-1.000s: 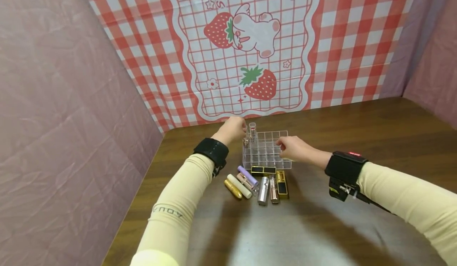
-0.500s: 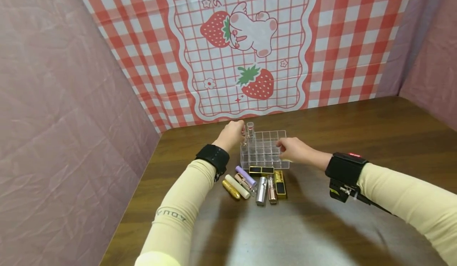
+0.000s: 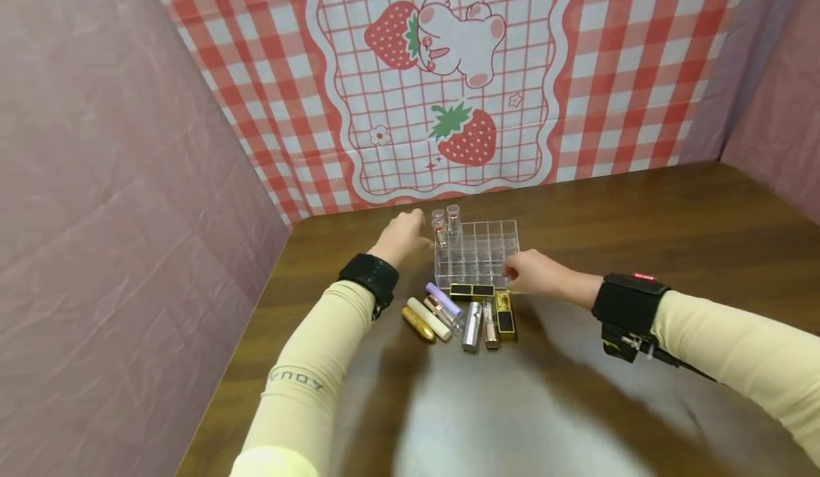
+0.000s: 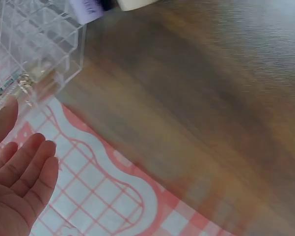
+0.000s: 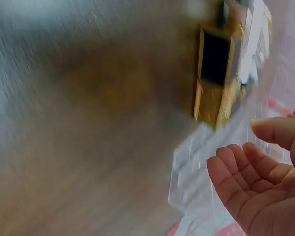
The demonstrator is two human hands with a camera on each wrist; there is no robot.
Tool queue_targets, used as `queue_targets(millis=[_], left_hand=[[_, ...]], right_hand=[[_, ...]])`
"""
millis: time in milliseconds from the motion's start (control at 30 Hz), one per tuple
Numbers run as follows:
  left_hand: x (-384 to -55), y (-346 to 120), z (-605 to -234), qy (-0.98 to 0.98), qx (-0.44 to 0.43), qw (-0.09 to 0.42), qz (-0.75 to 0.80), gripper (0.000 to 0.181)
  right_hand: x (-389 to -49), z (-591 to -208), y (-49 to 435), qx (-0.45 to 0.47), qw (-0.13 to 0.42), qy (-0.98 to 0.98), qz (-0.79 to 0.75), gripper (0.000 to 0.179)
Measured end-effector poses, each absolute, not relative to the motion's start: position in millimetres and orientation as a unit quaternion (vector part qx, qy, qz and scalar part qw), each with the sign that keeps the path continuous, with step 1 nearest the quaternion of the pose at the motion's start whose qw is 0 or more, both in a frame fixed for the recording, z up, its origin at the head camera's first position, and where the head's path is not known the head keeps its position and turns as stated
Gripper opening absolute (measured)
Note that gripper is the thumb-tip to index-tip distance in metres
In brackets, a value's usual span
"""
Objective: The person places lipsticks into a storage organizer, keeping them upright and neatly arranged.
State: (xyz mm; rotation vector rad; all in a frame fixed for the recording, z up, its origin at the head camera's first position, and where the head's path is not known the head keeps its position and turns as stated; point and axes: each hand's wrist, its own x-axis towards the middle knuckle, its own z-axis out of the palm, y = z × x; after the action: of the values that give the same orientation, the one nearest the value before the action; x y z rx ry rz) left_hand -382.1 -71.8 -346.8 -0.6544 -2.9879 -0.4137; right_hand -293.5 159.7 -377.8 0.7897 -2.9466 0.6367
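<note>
A clear acrylic lipstick organizer point(image 3: 477, 249) with a grid of compartments stands on the table. Two clear-capped lipsticks are upright at its left side: one in the back row point(image 3: 453, 222), the other lipstick point(image 3: 440, 231) at the left edge. My left hand point(image 3: 402, 236) is just left of that second one, thumb and fingers apart, holding nothing. In the left wrist view the left hand's fingers point(image 4: 37, 167) are loosely bent beside the organizer wall. My right hand point(image 3: 534, 272) is at the organizer's right front corner, its fingers point(image 5: 235, 169) relaxed and nothing between them and the thumb.
In front of the organizer lie several lipstick tubes: gold glitter point(image 3: 418, 325), cream point(image 3: 429, 319), purple point(image 3: 444, 299), silver point(image 3: 472, 327), rose-gold point(image 3: 490, 326), and black-and-gold point(image 3: 505, 316). A checked strawberry cloth point(image 3: 468, 135) hangs behind the table, with pink fabric point(image 3: 128, 213) at the left.
My left hand has let go of the lipstick at the organizer's left edge and drawn back leftward. My right hand has shifted slightly right and toward the front corner.
</note>
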Motion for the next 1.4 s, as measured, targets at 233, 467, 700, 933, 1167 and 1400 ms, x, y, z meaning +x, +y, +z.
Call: queue_targets(millis=[233, 467, 700, 933, 1167, 1400], left_hand=[[-376, -88, -360, -0.969, -0.213, -0.003, -0.122, 0.029], [-370, -95, -368, -0.973, -0.205, 0.006, -0.11, 0.022], [-367, -95, -366, -0.97, -0.22, 0.008, -0.098, 0.019], [-363, -83, -357, -0.952, -0.289, 0.002, -0.104, 0.011], [-352, -58, -339, -0.905, -0.401, -0.067, -0.122, 0.038], [-349, -53, -331, -0.907, -0.398, -0.087, -0.102, 0.049]], right_hand=[[-274, -391, 145, 0.21, -0.031, -0.954, 0.21, 0.019], [-264, -398, 141, 0.149, -0.074, -0.96, 0.225, 0.026], [-263, -399, 146, 0.146, -0.059, -0.964, 0.215, 0.02], [-262, -385, 151, 0.149, -0.053, -0.958, 0.241, 0.017], [-270, -365, 143, 0.177, -0.007, -0.942, 0.284, 0.015], [-277, -352, 135, 0.192, -0.009, -0.94, 0.282, 0.022]])
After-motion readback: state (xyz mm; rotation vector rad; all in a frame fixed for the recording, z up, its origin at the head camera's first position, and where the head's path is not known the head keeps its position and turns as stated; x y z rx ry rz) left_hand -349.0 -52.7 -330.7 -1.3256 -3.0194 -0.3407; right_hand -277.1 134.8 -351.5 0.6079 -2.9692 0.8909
